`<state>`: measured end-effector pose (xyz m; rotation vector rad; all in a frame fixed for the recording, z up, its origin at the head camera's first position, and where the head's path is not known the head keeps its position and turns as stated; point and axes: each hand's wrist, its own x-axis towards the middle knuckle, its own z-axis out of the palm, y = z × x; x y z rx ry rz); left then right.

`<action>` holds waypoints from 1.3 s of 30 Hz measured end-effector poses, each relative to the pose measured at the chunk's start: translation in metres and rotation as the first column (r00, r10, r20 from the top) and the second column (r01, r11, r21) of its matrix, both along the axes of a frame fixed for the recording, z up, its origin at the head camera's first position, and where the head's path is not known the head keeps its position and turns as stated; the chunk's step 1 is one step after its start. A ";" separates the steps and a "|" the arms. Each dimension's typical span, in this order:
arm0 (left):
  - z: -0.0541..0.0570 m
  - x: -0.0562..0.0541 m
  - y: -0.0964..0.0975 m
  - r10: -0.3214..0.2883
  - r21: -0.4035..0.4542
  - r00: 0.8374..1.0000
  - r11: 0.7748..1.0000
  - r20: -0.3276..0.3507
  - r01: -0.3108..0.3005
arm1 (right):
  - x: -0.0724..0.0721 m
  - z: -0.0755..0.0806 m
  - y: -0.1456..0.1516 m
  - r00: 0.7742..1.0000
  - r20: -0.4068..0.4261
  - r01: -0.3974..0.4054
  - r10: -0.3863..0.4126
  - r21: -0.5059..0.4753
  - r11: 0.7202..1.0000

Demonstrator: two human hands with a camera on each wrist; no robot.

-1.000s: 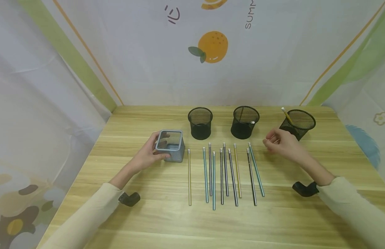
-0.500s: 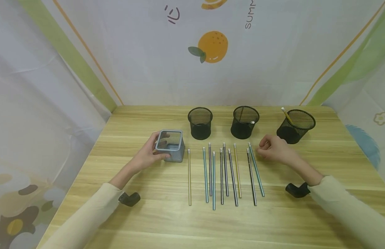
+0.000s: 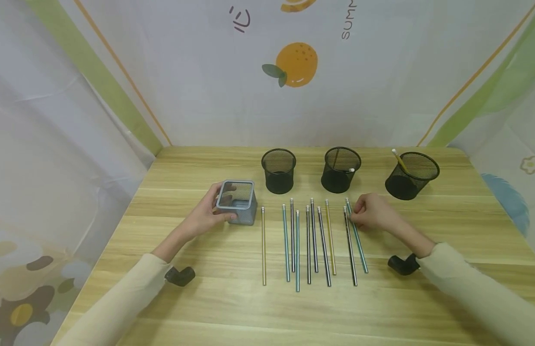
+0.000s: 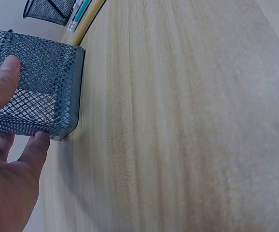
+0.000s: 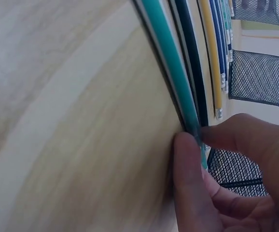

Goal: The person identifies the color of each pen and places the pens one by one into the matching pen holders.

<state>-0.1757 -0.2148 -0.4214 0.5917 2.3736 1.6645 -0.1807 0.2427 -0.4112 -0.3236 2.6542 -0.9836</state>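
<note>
In the head view my left hand [image 3: 202,216] holds the square grey mesh pen holder [image 3: 247,216] from its left side. The left wrist view shows the thumb on one mesh wall and fingertips along another. At the right end of a row of pencils, my right hand [image 3: 373,211] pinches the teal pencil [image 3: 360,250] near its eraser end. Thumb and finger lie on either side of that pencil [image 5: 171,63] in the right wrist view. Close beside it lies a black pencil [image 3: 351,254]. The square holder shows no pencil inside.
Behind the row stand three round black mesh holders: a left one [image 3: 279,182], a middle one [image 3: 335,181] with pencils inside, and a tilted-looking right one [image 3: 403,186] with a yellow pencil [image 3: 399,161]. A lone yellow pencil [image 3: 263,250] lies beside the square holder.
My right hand has moved left and slightly toward me, from beside the right round holder to the teal pencil, which it now pinches. My left hand and the square holder have stayed put.
</note>
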 end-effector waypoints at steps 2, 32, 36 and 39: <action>0.000 0.000 0.000 0.000 0.011 1.000 1.000 0.011 0.000 | 0.000 0.001 -0.002 1.000 0.011 0.005 -0.005 0.007 1.000; 0.002 0.001 0.000 0.000 0.011 1.000 1.000 0.015 0.000 | 0.003 0.006 0.009 0.989 0.143 0.069 -0.043 -0.183 0.981; 0.002 0.001 0.000 -0.006 0.013 1.000 1.000 0.017 0.006 | 0.005 0.008 0.012 0.989 0.147 0.060 -0.026 -0.227 0.972; 0.002 0.000 0.000 -0.006 0.010 1.000 1.000 0.019 0.005 | 0.007 0.010 0.014 0.987 0.157 0.062 -0.021 -0.259 0.964</action>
